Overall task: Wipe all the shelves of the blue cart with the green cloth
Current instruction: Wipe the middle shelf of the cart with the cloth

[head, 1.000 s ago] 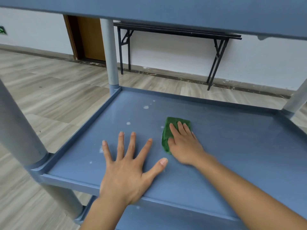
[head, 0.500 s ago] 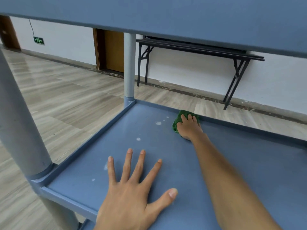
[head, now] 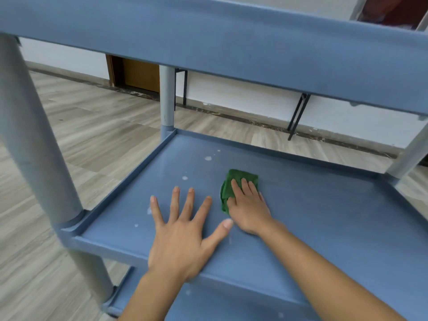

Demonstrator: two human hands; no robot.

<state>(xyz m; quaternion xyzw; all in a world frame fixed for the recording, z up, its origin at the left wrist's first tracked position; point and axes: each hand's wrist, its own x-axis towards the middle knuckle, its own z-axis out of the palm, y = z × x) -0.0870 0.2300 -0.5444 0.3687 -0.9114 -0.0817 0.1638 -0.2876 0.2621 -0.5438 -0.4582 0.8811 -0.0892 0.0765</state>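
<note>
- right hand [head: 249, 209]: fingers straight, flat on the green cloth [head: 232, 183], pressing it, not bunching it
- cloth sits about mid-way across the middle shelf [head: 324, 216] of the blue cart [head: 231, 42]
- left hand [head: 183, 232]: splayed wide, palm down near the shelf's front edge, holding nothing, looks like a brace
- white spots [head: 208, 158] toward the shelf's far-left corner look unwiped
- my take: even pressure, overlapping strokes right up to the shelf's rim and corners, and move the left hand so the patch under it gets wiped too

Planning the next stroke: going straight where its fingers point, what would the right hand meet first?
Ahead of the right hand and green cloth: bare shelf, then probably the far rim; white spots sit left.
</note>
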